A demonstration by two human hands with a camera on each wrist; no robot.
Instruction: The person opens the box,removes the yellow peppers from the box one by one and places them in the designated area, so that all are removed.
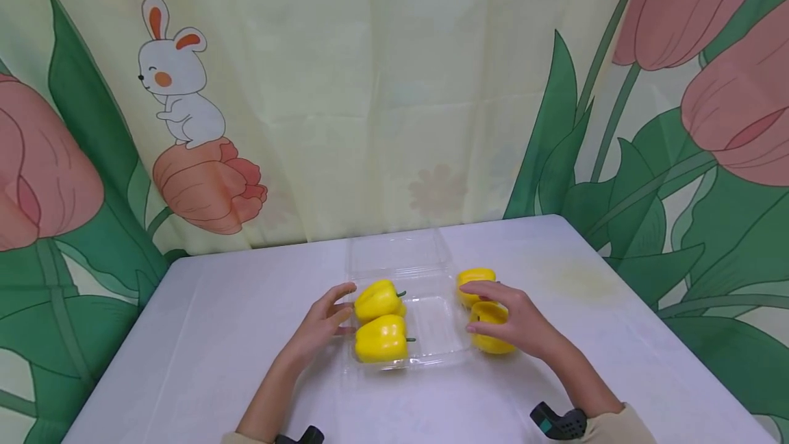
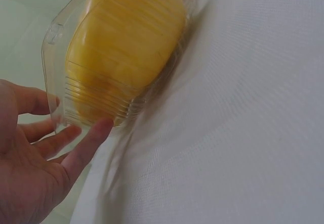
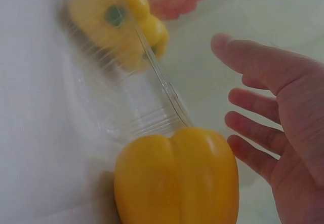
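A clear plastic clamshell box [image 1: 439,324] lies with its lid folded back. Two yellow bell peppers, one farther back [image 1: 374,301] and one nearer me [image 1: 381,340], sit in its left half, stems pointing right. Outside its right wall stand two more, a back pepper [image 1: 476,275] and a front pepper [image 1: 493,344]. My left hand [image 1: 319,326] is at the box's left side; in the left wrist view its fingertips [image 2: 104,125] are right at the ribbed wall. My right hand [image 1: 520,317] spreads loosely over the two right-hand peppers, partly hiding them. A gap shows between its fingers and the pepper [image 3: 177,178] in the right wrist view.
A white cloth covers the table [image 1: 234,321]. The transparent lid [image 1: 397,253] lies toward the back edge. Behind the table hangs a curtain [image 1: 431,88] printed with tulips and a rabbit. Each wrist wears a dark band [image 1: 557,421].
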